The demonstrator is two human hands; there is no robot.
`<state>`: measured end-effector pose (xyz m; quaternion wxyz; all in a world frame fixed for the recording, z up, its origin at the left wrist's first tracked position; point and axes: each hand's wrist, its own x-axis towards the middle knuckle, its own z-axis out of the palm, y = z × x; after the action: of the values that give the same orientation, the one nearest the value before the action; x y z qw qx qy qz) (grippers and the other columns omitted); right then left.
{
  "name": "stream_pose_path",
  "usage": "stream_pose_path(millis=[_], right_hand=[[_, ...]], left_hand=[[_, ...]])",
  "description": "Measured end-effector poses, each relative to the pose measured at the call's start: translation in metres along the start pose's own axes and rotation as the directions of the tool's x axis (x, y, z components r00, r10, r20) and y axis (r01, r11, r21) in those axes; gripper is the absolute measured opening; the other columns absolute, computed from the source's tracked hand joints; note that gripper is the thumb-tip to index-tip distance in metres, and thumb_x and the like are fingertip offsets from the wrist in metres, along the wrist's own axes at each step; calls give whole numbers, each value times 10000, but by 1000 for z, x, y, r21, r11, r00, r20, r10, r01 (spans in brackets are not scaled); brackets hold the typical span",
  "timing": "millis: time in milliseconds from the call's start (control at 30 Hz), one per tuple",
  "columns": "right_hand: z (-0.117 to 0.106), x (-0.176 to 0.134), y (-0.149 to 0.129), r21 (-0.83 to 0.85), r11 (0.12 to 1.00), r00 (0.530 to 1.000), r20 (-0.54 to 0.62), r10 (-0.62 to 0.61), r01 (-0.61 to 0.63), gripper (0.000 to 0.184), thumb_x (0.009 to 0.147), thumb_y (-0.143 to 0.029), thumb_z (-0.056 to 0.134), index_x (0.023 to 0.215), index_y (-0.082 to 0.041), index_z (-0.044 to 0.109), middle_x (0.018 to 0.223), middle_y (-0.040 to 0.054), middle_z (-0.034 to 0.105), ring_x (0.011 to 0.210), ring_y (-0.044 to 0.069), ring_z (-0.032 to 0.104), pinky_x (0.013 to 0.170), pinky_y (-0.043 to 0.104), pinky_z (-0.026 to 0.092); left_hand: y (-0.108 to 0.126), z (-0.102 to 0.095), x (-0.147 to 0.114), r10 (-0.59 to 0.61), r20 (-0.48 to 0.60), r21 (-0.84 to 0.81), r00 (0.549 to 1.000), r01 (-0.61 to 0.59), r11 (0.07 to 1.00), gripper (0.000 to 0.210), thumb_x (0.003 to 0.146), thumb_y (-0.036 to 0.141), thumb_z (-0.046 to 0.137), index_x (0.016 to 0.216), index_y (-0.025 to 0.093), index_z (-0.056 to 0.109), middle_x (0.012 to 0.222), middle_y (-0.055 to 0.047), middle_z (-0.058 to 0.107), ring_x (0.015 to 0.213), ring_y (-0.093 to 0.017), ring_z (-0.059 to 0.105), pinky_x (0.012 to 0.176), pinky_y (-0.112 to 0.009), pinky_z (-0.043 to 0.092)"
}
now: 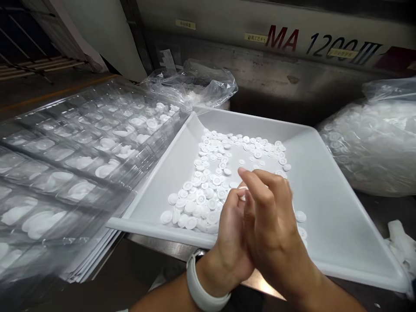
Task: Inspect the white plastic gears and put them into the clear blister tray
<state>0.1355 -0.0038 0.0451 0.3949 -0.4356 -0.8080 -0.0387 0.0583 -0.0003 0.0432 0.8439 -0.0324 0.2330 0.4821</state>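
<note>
Above a shallow grey tray (328, 203), my hands are pressed together, partly hiding one another. My left hand (231, 242), with a white watch band at its wrist, is cupped and closed. Over it my right hand (273, 216) bends its fingers inward. The edge of a white plastic disc (243, 189) shows between the fingertips of both hands; whatever else the palms contain is hidden. Many small round white discs (199, 199) with a ring pattern lie in the tray, heaped toward its left side and spread along the back.
Stacked clear plastic blister trays (58, 154) with white pieces in their pockets stand at the left, over white sheets. Behind the tray is an open clear bag (208, 86). A full bag of white parts (377, 143) sits at right. A machine panel (227, 19) spans the back.
</note>
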Motion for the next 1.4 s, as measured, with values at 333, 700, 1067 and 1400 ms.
stream_pose_path(millis=[333, 700, 1067, 1400], right_hand=[[-77, 7, 31, -64, 982, 955, 251, -158, 179, 184, 1127, -234, 567, 1301, -221, 626, 1266, 74, 554, 1193, 178, 553, 938, 243, 525], [-90, 2, 30, -225, 948, 952, 256, -166, 226, 234, 1112, -245, 564, 1315, -285, 674, 1376, 67, 577, 1123, 228, 527, 828, 327, 504], [-109, -14, 26, -242, 937, 950, 246, -190, 250, 311, 1046, -117, 631, 1323, -254, 668, 1667, 60, 384, 1364, 277, 476, 1098, 420, 362], [-115, -5, 38, -201, 980, 978, 206, 40, 3, 296, 1090, -299, 594, 1385, -284, 618, 1451, 33, 584, 1244, 244, 585, 907, 397, 521]], left_hand=[[20, 57, -21, 28, -98, -115, 995, -39, 993, 422, 1009, 257, 487, 1390, 220, 665, 1271, -37, 834, 1003, -201, 830, 926, -324, 642], [10, 61, -20, -188, -17, -53, 982, 187, 981, 487, 1030, 328, 477, 1466, 155, 604, 1255, -120, 833, 1171, -268, 797, 1132, -419, 541], [26, 37, -29, -364, 290, -79, 885, 402, 912, 474, 1053, 341, 525, 1504, 194, 540, 1537, -107, 689, 1463, -263, 613, 1182, -390, 501], [31, 61, -31, -341, 90, -122, 936, 350, 929, 578, 1049, 396, 414, 1565, 158, 514, 1450, -149, 740, 1395, -289, 670, 1132, -404, 507]])
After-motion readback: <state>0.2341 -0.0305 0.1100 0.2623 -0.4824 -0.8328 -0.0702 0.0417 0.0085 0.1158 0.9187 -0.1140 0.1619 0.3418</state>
